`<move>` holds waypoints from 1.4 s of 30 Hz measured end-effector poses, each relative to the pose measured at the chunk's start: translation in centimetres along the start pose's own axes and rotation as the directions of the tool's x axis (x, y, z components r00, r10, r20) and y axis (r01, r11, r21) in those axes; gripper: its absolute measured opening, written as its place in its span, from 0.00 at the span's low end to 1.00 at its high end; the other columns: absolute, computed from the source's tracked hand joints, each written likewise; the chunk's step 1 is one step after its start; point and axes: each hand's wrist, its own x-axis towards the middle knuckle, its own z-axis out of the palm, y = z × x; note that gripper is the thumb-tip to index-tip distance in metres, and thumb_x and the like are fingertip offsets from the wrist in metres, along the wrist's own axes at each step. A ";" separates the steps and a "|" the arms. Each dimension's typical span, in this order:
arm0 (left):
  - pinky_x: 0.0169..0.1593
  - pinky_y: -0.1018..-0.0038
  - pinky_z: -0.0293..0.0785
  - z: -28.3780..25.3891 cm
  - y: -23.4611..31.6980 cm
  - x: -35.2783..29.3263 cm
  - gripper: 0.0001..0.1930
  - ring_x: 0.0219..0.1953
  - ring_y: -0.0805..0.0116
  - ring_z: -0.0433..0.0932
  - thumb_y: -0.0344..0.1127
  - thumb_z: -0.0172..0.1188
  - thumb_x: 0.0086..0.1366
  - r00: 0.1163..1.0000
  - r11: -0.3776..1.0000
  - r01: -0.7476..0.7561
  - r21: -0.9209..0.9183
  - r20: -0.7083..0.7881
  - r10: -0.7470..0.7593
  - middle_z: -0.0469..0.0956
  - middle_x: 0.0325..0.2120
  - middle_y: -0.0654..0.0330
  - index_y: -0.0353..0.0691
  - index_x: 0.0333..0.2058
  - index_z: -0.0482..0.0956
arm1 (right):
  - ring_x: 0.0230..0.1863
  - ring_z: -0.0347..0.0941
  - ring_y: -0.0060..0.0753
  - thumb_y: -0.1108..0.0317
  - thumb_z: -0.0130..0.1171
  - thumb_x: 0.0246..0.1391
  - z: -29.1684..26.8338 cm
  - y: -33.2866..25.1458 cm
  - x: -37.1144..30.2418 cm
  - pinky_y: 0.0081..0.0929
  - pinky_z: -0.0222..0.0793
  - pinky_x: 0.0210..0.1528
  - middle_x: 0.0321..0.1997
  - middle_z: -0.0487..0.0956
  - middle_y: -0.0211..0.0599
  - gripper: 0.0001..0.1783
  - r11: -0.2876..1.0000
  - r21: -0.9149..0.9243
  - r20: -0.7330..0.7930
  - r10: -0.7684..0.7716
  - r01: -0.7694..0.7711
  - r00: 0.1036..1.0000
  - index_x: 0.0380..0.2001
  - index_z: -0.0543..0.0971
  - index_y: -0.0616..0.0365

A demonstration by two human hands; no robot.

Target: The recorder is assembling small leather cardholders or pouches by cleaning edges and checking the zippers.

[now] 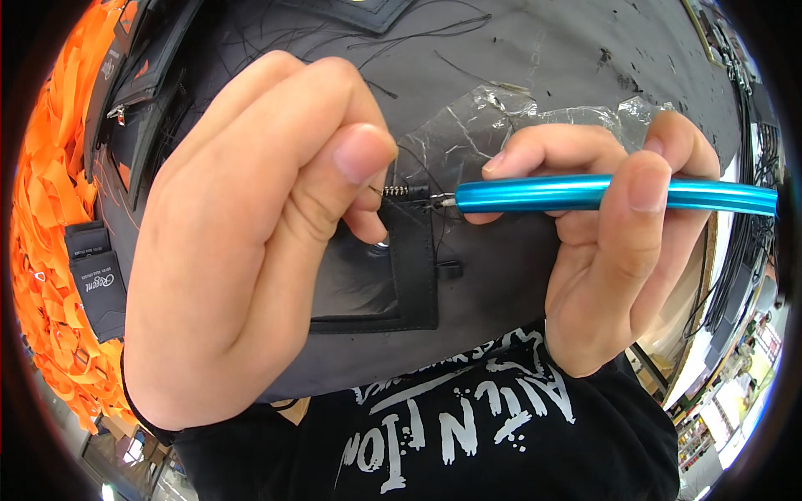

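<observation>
A black-framed pouch with a clear window [415,288] lies in front of me, with a small black tab at its right side. At its upper edge shows a short zipper end [396,191] with loose dark threads about it. My left hand [267,175] is closed in a pinch at that zipper end; the hand hides much of the pouch. My right hand [614,200] grips a shiny blue pen-like tool [535,194] between thumb and fingers. The tool's thin metal tip points left and meets the threads at the pouch's upper right corner.
A big heap of orange strips [67,159] fills the left side. Black pouches with zippers [146,75] lie at the upper left, above dark card tags [96,280]. Beyond my hands are crumpled clear film [476,125] and loose black threads [393,42]. Black cords [743,209] hang at the right.
</observation>
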 end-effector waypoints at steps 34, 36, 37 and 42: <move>0.33 0.76 0.64 -11.4 0.1 -1.6 0.23 0.29 0.72 0.64 0.27 0.67 0.41 0.948 0.700 0.169 0.694 0.081 -0.309 0.64 0.30 0.65 0.41 0.39 0.71 | 0.11 0.59 0.27 0.57 0.28 0.65 0.2 -1.2 0.4 0.24 0.59 0.12 0.21 0.68 0.41 0.17 0.887 0.425 -0.125 0.257 -0.182 0.958 0.48 0.61 0.53; 0.34 0.75 0.64 -11.1 -0.1 -2.1 0.28 0.29 0.69 0.64 0.27 0.70 0.35 0.883 0.748 0.167 0.643 0.239 -0.403 0.63 0.31 0.63 0.40 0.39 0.70 | 0.11 0.57 0.26 0.57 0.28 0.65 -0.2 -1.0 0.4 0.22 0.58 0.11 0.20 0.67 0.39 0.16 0.890 0.427 -0.121 0.233 -0.161 0.965 0.47 0.61 0.54; 0.34 0.75 0.65 -10.4 -0.8 -2.0 0.29 0.29 0.67 0.64 0.28 0.71 0.34 0.893 0.770 0.161 0.617 0.242 -0.380 0.63 0.31 0.62 0.40 0.39 0.69 | 0.11 0.56 0.25 0.58 0.29 0.65 -0.4 -0.8 0.4 0.22 0.57 0.11 0.20 0.67 0.38 0.16 0.896 0.420 -0.126 0.218 -0.147 0.968 0.46 0.61 0.54; 0.33 0.73 0.66 -7.9 -2.0 -2.1 0.27 0.28 0.66 0.65 0.33 0.73 0.34 0.933 0.868 -0.010 0.497 0.316 -0.170 0.64 0.31 0.60 0.39 0.34 0.68 | 0.10 0.54 0.23 0.58 0.29 0.65 -0.4 -1.2 0.3 0.21 0.56 0.10 0.19 0.66 0.36 0.14 0.879 0.459 -0.119 0.209 -0.133 0.971 0.42 0.61 0.53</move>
